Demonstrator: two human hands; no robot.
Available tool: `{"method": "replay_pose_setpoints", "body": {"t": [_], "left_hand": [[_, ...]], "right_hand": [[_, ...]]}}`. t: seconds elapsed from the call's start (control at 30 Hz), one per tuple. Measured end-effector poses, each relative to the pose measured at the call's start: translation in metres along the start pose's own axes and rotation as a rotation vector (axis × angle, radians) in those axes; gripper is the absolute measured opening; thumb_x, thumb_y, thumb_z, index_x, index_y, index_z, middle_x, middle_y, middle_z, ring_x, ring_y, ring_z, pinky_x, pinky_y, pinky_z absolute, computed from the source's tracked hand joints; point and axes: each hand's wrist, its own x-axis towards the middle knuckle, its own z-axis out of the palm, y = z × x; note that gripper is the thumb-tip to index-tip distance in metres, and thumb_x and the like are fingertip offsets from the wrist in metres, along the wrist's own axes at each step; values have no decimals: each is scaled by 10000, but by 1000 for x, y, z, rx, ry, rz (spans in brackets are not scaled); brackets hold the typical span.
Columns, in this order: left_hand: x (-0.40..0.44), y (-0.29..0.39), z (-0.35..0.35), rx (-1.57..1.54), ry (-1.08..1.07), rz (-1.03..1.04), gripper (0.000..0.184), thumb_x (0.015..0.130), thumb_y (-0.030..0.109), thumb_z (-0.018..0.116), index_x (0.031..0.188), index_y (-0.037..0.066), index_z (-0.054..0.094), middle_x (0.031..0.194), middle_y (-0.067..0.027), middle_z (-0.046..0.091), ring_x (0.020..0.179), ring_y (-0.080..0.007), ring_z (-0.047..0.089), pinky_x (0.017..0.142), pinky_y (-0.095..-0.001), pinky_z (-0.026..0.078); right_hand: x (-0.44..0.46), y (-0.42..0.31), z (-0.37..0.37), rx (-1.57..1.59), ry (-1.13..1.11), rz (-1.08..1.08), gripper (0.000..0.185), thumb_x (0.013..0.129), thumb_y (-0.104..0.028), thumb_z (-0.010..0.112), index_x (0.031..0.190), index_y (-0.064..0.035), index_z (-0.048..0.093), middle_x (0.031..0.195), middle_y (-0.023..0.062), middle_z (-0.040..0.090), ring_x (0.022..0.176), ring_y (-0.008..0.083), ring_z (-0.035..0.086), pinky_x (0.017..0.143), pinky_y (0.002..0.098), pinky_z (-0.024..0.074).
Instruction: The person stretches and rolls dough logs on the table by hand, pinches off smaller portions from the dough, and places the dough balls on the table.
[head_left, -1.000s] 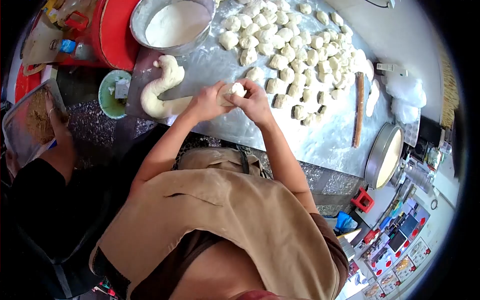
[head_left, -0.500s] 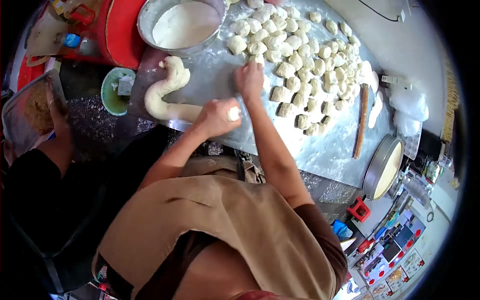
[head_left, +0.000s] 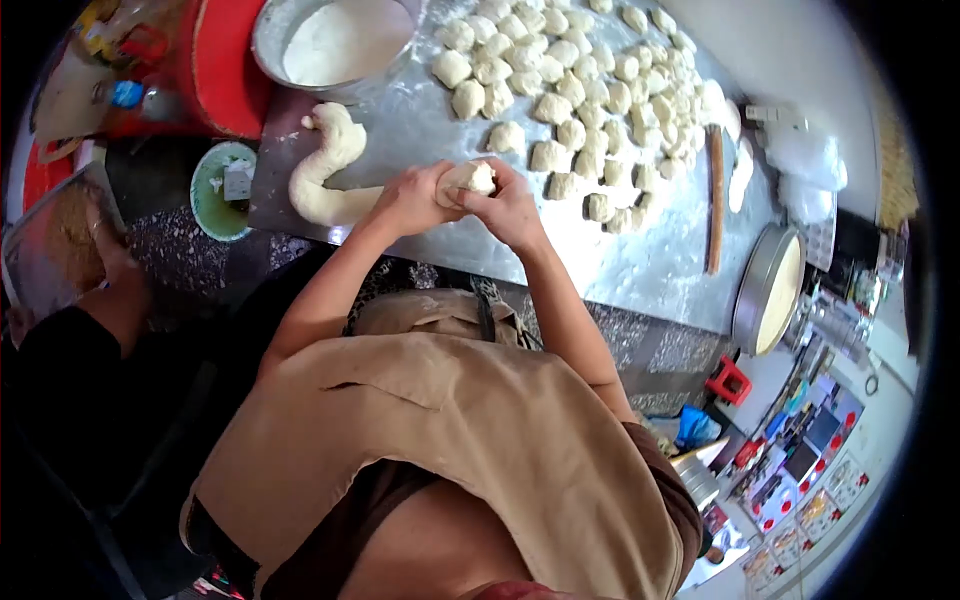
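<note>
A thick rope of dough curves over the left part of the metal table. My left hand is wrapped round the rope near its right end. At that end, my right hand grips the dough tip, its thumb and fingers around it, close beside my left hand. Several cut lumps of dough lie scattered beyond and to the right of my hands, with one lump just above my right hand.
A metal bowl of flour stands at the upper left. A rolling pin and a round metal pan are at the right. A green bowl sits off the left edge. Another person's arm reaches into a tray at far left.
My right hand was down among the lumps half a second ago and is now back at the rope's end. A further lump lies near the upper group. The view has shifted slightly.
</note>
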Motion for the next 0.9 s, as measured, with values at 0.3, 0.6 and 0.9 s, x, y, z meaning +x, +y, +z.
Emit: {"method": "replay_pose_setpoints", "body": {"t": [0.3, 0.6, 0.9], "left_hand": [[12, -9, 34, 199, -150, 48, 243, 704, 248, 681, 854, 66, 621, 777, -192, 642, 777, -387, 616, 667, -460, 495], [-9, 26, 28, -40, -6, 3, 207, 715, 153, 714, 771, 37, 552, 692, -121, 594, 670, -298, 609, 640, -398, 482], [1, 62, 46, 205, -22, 479, 485, 685, 299, 751, 1075, 63, 587, 1324, -135, 439, 1222, -342, 402, 1011, -454, 333]], "right_hand": [[-9, 16, 20, -782, 612, -536, 217, 716, -207, 693, 855, -86, 580, 827, 117, 552, 741, 309, 580, 616, 393, 482], [-1, 52, -32, -785, 556, -149, 571, 694, -206, 701, 1230, -127, 518, 1251, 223, 461, 1064, 411, 511, 901, 448, 444], [-50, 76, -23, 434, 101, -219, 484, 731, -67, 686, 1171, -46, 487, 1177, 125, 545, 1107, 218, 518, 998, 383, 380]]}}
